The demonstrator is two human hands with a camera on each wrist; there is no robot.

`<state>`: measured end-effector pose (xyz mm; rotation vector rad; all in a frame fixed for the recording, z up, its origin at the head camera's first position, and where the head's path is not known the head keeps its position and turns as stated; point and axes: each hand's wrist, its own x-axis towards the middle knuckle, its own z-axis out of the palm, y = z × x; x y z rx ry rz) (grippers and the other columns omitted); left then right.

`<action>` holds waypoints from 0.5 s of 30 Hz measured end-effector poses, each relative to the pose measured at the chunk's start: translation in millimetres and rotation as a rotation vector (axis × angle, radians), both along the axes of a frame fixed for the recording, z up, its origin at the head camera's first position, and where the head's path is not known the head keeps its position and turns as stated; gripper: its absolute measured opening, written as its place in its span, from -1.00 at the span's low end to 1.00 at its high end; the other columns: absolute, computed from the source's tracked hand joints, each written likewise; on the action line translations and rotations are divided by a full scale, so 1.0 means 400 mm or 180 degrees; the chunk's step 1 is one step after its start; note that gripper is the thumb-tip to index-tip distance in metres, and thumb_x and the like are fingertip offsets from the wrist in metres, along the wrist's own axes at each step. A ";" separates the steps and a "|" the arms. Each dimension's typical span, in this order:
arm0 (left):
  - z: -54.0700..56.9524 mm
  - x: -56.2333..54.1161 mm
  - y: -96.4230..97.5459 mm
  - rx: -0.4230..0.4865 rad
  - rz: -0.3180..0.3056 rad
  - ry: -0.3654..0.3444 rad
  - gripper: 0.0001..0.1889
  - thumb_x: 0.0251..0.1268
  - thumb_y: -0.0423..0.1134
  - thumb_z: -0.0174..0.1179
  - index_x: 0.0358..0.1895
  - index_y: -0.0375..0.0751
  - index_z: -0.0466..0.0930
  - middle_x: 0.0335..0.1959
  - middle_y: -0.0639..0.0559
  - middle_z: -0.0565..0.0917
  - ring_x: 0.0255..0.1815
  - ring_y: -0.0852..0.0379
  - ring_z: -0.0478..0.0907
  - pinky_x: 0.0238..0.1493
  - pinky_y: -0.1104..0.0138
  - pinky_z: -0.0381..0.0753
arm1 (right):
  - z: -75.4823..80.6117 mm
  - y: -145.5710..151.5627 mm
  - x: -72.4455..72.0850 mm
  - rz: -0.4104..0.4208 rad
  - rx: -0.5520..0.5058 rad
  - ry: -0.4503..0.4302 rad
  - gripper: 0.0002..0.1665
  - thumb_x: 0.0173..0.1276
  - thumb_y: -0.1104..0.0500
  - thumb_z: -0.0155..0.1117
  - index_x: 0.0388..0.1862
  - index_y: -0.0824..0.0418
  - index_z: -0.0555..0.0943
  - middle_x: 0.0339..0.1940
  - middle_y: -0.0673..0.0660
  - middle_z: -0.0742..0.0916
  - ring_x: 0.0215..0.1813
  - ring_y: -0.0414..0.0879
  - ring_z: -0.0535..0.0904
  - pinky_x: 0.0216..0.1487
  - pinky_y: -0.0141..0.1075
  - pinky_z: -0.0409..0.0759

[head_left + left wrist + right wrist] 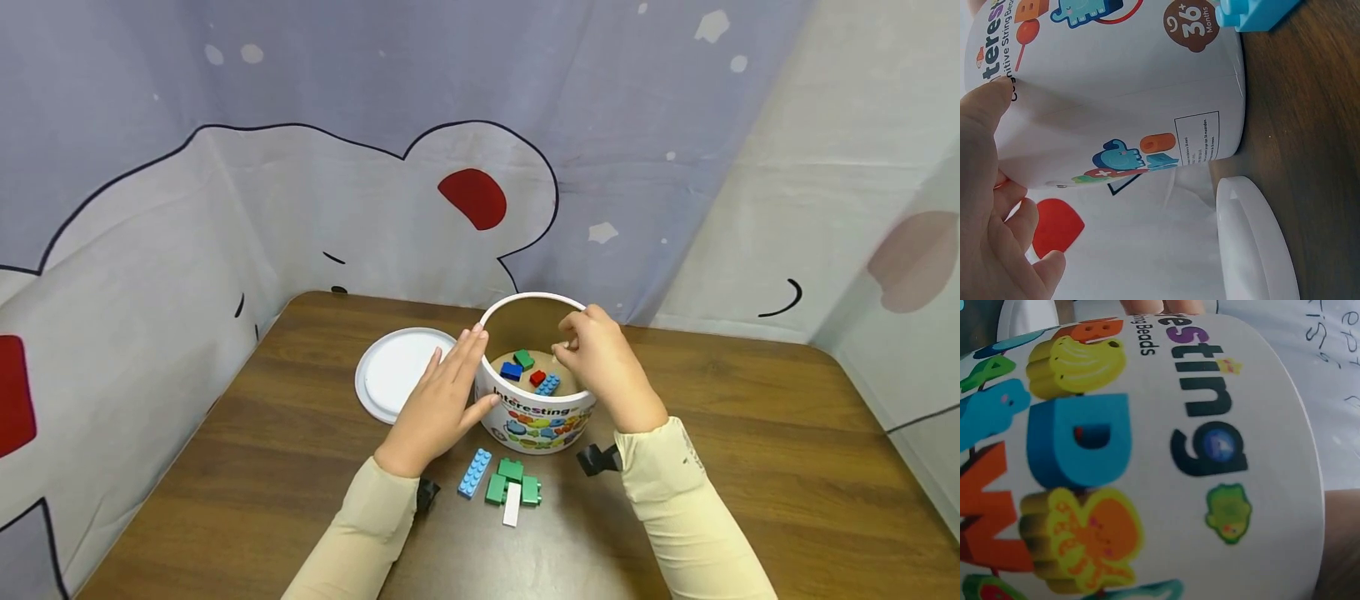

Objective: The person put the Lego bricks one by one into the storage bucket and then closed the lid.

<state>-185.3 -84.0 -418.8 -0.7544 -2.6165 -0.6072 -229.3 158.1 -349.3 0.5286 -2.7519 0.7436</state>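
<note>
A white round tub (pixel 536 425) with printed toy pictures stands on the table. My left hand (pixel 442 396) rests against its left side, fingers straight along the rim; in the left wrist view the thumb (pixel 994 103) touches the printed wall. My right hand (pixel 603 358) reaches over the right rim with fingers curled, pinching a small pale piece (pixel 555 357) mostly hidden by the fingertips. On the tub's bottom lie a green brick (pixel 524 359), a dark blue brick (pixel 512 371), a red brick (pixel 537 377) and a light blue brick (pixel 548 384).
In front of the tub lie a long light blue brick (pixel 475 473), several green bricks (pixel 511 470) and a white brick (pixel 512 505). A white round lid (pixel 393 375) lies left of the tub. A printed curtain (pixel 360 200) hangs behind the wooden table (pixel 757 467).
</note>
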 end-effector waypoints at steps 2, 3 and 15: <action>0.000 -0.001 0.000 0.0001 0.0003 -0.0006 -0.11 0.47 0.06 0.21 0.65 -0.19 -0.08 0.67 -0.04 0.01 0.66 0.06 -0.08 0.56 -0.10 0.02 | -0.002 -0.001 0.002 -0.0068 -0.0084 0.0000 -0.73 0.26 0.36 0.41 -0.09 0.48 0.65 -0.23 0.31 0.59 -0.19 0.14 0.68 -0.13 -0.06 0.69; 0.000 0.000 -0.001 -0.0001 0.0005 -0.0004 -0.11 0.47 0.06 0.21 0.65 -0.19 -0.08 0.67 -0.04 0.01 0.66 0.06 -0.08 0.56 -0.10 0.02 | -0.003 -0.001 0.004 -0.0083 -0.0143 0.0011 -0.74 0.27 0.36 0.41 -0.10 0.47 0.65 -0.22 0.32 0.59 -0.18 0.15 0.69 -0.12 -0.06 0.69; -0.001 -0.001 -0.003 0.0031 -0.0023 0.0001 -0.11 0.47 0.06 0.21 0.65 -0.17 -0.07 0.67 -0.04 0.01 0.66 0.05 -0.07 0.54 -0.13 0.03 | 0.017 0.008 0.089 0.0013 -0.0693 0.0762 -0.93 0.25 0.39 0.35 -0.28 0.31 0.70 -0.37 0.14 0.66 -0.32 -0.03 0.64 -0.24 -0.17 0.67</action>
